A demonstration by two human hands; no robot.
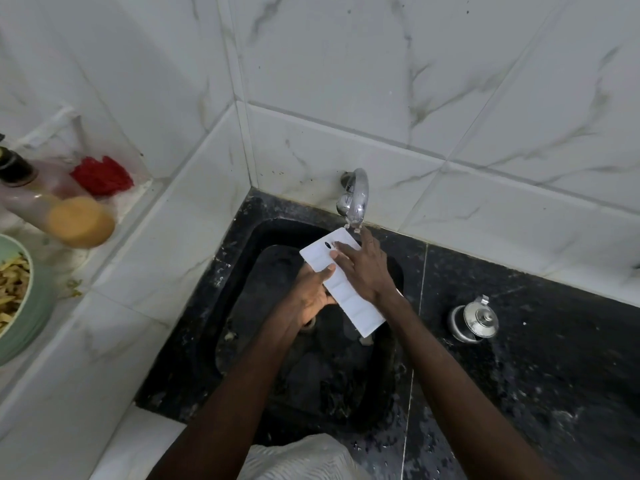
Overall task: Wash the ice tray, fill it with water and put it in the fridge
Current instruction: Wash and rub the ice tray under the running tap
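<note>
A white ice tray (346,296) is held tilted over the black sink (242,341), its far end under the chrome tap (356,195). Water falls from the spout onto that end. My left hand (311,296) grips the tray's left edge from below, thumb on top. Across the tray's upper face lies my right hand (360,268), fingers straight and spread, one fingertip reaching up toward the spout.
A small steel lidded pot (474,320) stands on the black counter right of the sink. On the white ledge at left are a bottle with an orange base (69,216), a red scrubber (102,174) and a green bowl of peelings (17,292). Tiled walls close the corner.
</note>
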